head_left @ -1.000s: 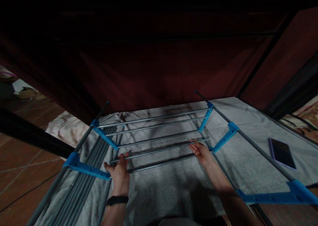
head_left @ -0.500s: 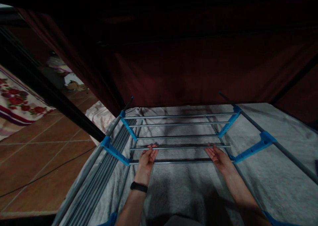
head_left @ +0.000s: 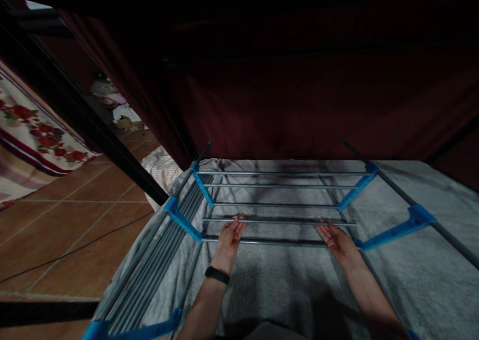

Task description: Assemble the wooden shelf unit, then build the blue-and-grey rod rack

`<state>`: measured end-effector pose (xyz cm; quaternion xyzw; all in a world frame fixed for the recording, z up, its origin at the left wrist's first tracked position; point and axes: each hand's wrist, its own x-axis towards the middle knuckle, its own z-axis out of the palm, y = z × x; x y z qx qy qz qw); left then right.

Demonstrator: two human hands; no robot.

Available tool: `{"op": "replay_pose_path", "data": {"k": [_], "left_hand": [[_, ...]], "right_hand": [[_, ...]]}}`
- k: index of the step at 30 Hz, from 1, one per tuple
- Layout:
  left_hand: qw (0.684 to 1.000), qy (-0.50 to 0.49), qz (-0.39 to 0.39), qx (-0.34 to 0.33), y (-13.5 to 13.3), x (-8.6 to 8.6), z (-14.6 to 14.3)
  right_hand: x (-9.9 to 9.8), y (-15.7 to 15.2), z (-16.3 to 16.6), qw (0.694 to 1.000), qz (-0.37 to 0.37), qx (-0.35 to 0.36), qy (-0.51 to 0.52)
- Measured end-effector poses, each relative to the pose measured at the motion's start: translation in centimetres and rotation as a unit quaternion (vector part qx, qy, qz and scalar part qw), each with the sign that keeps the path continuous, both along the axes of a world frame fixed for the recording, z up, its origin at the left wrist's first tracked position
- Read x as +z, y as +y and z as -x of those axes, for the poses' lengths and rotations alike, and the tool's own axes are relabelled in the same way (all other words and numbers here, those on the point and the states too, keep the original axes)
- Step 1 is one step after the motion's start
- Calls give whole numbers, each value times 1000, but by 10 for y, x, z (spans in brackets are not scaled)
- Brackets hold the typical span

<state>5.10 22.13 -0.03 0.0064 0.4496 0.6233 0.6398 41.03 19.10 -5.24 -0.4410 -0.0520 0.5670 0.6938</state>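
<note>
A thin grey metal tube lies crosswise between my hands. My left hand, with a dark band on the wrist, pinches it near its left end, palm up. Near its right end my right hand holds it between thumb and fingers. Just nearer to me, a crossbar spans the two front blue plastic brackets, the left bracket and the right bracket. Farther off, several more crossbars run between the left rear bracket and the right rear bracket.
A bundle of loose grey tubes lies along the left side on a grey blanket. Dark red curtains hang behind. A black post slants at the left, past it a tiled floor with a cable and a flowered cloth.
The view has shifted slightly, so the frame and hands appear farther right. Both hands keep their hold on the tube, which sits about the same between the brackets.
</note>
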Motion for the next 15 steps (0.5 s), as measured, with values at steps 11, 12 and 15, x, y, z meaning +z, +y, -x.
{"op": "replay_pose_path", "data": {"k": [11,12,15], "left_hand": [[1000,-3,3,-2,-2,4,-3],[1000,-3,3,-3,-3,4,-3],[1000,1,-2,-12,-2,4,-3]], "right_hand": [[12,-6,7,1000,5,-1,-23],[12,-6,7,1000,11,-1,-29],[12,-9,8,998,-4,0,-58]]}}
